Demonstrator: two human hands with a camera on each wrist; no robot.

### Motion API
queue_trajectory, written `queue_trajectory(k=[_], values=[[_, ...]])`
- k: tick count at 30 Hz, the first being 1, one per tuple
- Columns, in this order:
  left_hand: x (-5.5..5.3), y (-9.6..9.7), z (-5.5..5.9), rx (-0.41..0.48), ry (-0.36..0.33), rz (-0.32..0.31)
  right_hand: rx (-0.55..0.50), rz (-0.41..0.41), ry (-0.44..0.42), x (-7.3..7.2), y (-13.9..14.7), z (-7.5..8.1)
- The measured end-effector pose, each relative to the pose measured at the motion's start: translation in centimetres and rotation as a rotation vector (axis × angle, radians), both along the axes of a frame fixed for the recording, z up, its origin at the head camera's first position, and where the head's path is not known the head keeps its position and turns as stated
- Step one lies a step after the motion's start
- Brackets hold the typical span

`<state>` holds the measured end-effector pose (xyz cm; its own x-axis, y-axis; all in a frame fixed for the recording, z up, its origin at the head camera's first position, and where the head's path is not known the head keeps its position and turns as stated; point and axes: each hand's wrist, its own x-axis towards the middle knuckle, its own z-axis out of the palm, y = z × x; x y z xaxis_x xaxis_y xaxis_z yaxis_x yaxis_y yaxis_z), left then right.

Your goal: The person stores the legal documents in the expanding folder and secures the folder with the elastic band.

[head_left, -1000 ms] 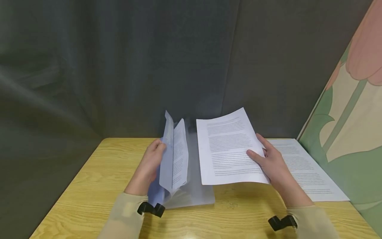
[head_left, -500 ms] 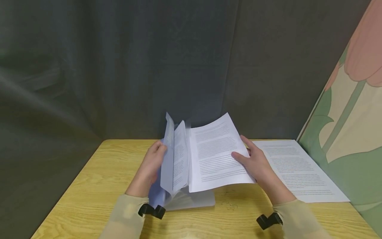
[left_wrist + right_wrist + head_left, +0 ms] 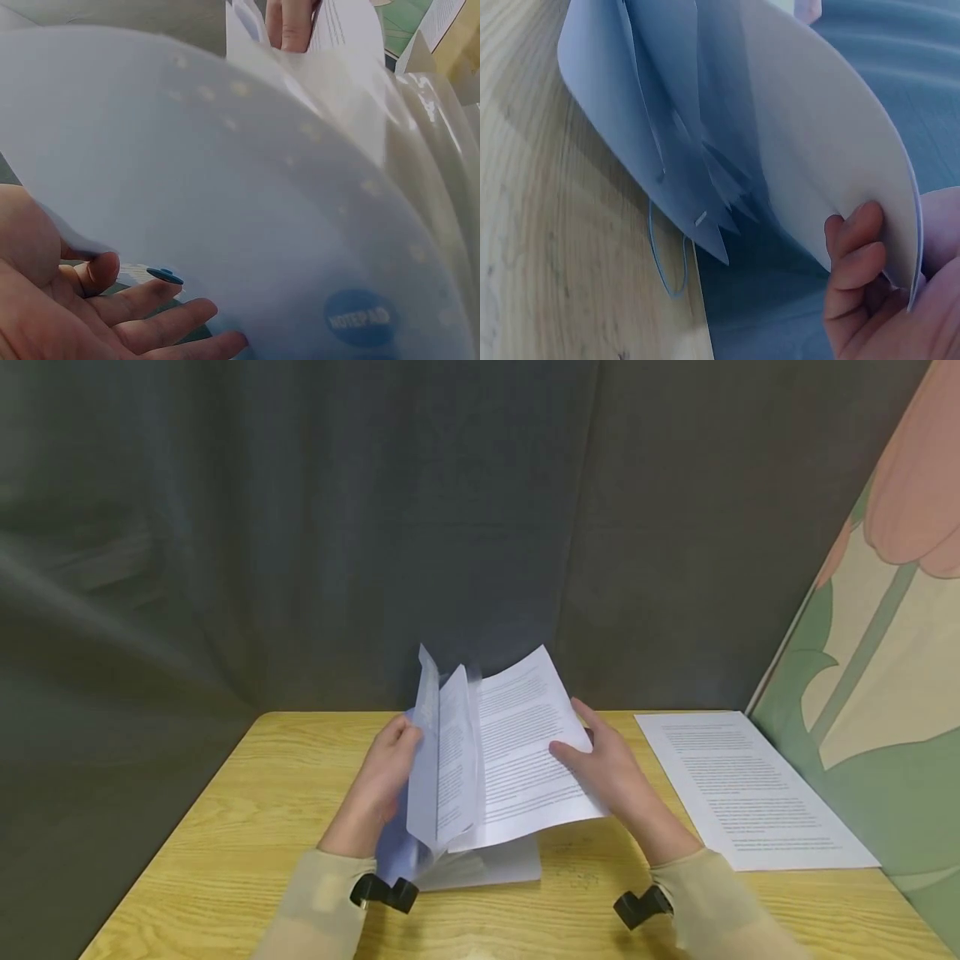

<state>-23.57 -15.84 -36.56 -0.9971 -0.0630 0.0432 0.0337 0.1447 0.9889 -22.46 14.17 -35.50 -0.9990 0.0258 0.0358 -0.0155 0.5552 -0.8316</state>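
My left hand grips the raised leaves of a bluish translucent plastic folder, which stands partly open on the table. In the left wrist view, the folder's cover bears a round "NOTEPAD" mark and a small dark button. Printed pages show inside a clear pocket. My right hand pinches the right edge of a small stack of printed paper, thumb on top and fingers beneath. The paper's left edge lies behind the clear pocket leaf. From the right wrist, the curved paper and curled fingers are visible.
Another printed sheet lies flat at the table's right side. The wooden table meets a dark curtain at the back and a flower-patterned panel on the right. A thin elastic loop hangs from the folder.
My right hand has moved left with the paper, and its left edge has passed from beside the folder to behind the clear leaf. My left hand has stayed nearly still.
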Motion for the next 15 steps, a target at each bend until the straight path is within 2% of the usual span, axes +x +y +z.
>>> queue_trajectory(k=[15], values=[[0.1, 0.1, -0.2, 0.017, 0.024, -0.003, -0.03, 0.011, 0.038, -0.1, -4.8, -1.5]])
